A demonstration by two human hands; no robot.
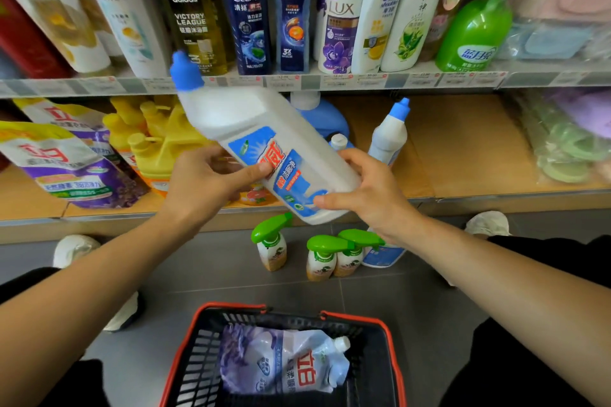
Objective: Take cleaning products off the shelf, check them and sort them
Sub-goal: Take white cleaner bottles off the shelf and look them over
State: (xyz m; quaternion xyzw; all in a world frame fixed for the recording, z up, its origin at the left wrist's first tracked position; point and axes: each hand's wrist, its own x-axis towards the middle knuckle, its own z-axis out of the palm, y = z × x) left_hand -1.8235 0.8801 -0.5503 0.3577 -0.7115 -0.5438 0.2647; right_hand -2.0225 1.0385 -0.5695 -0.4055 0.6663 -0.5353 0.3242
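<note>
- A basket [350, 316] with a red rim sits on the floor at the bottom edge of the view; a pouch [284, 363] lies inside it, spout to the right.
- Beyond it, three green-topped sprays [322, 256] stand on the floor near the foot of the shelving, with a white-and-blue container [380, 254] just beside the right pair.
- Both hands hold a white bottle [264, 142] in the air in front of the lower shelf [496, 198], tilted with its blue cap up and left.
- The left hand [205, 182] grips its middle, thumb pressed on the label.
- The right hand [367, 192] grips its base, thumb on the front and fingers curled round the far side.
- On the lower shelf a like bottle, the spare [390, 132], stands upright behind the right hand; a blue jug [324, 116] is partly hidden behind the held bottle.
- Yellow jugs [158, 139] and pouches [66, 158] fill that shelf's left end.
- The upper shelf [297, 82] carries a row of shampoos [291, 10].
</note>
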